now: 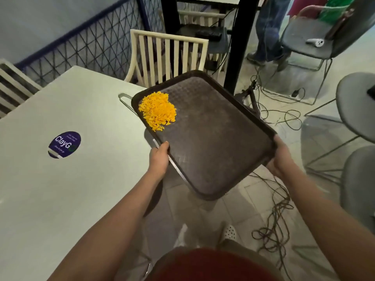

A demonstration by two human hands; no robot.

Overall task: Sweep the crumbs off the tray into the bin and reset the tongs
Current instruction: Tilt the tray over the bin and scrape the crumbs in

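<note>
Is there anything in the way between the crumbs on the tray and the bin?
Cannot say: no bin is in view. Both hands, left and right, hold the tray, crumbs piled at its far-left corner above the table edge.

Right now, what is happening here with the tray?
A person holds a dark brown tray with both hands: the left hand grips its left edge and the right hand grips its right edge. The tray is lifted, partly over the white table and partly over the floor. A pile of yellow crumbs sits in its far left corner. Metal tongs lie on the table, mostly hidden under the tray. No bin is in view.
</note>
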